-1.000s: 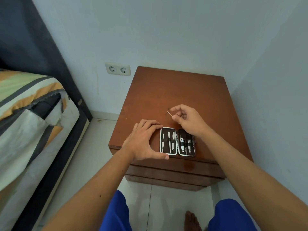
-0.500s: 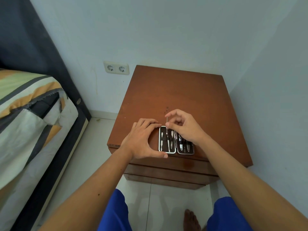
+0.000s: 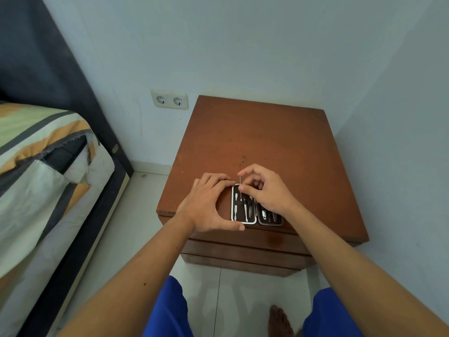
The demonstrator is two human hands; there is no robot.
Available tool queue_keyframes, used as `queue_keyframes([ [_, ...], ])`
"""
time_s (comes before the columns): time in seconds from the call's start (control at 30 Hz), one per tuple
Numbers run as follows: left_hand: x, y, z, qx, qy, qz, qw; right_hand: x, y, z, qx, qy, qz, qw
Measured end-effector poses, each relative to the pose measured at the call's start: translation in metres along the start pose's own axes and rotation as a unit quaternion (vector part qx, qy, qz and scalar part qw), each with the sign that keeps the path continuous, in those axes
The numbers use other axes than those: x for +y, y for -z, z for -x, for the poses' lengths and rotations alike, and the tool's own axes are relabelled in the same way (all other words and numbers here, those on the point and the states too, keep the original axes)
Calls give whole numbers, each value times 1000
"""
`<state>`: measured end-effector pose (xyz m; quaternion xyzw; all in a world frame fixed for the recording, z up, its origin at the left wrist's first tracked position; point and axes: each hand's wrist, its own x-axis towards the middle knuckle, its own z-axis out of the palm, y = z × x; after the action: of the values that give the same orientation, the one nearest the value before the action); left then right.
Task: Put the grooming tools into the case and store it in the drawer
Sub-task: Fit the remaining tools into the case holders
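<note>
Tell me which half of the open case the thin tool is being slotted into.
The left half, the white-rimmed one beside the left hand. The right hand pinches the thin tool over it; the right half is darker-rimmed.

The case (image 3: 256,209) is lying open and flat near the front edge of the worktop (image 3: 267,137), its two dark-lined halves side by side, each rimmed in pale trim. Small metal tools (image 3: 244,206) are sitting upright in the left half; more are showing in the right half, partly hidden. A thin metal pick (image 3: 240,181) is standing nearly vertical over the left half's far edge. The drawers (image 3: 243,251) below are sitting shut.
</note>
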<state>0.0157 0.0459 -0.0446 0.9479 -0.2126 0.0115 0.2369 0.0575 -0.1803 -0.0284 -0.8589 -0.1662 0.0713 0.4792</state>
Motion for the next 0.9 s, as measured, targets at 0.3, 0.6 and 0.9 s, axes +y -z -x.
queue_keyframes([
  [0.3, 1, 0, 0, 0, 0, -3, 1000, -3, 7, 0, -10, -7, 41, 999],
  [0.6, 1, -1, 0, 4, 1, -2, 1000, -3, 10, -1, -27, -15, 109, 994],
  [0.9, 0, -1, -1, 0, 4, -1, 1000, -11, 14, -4, -62, 16, 168, 984],
])
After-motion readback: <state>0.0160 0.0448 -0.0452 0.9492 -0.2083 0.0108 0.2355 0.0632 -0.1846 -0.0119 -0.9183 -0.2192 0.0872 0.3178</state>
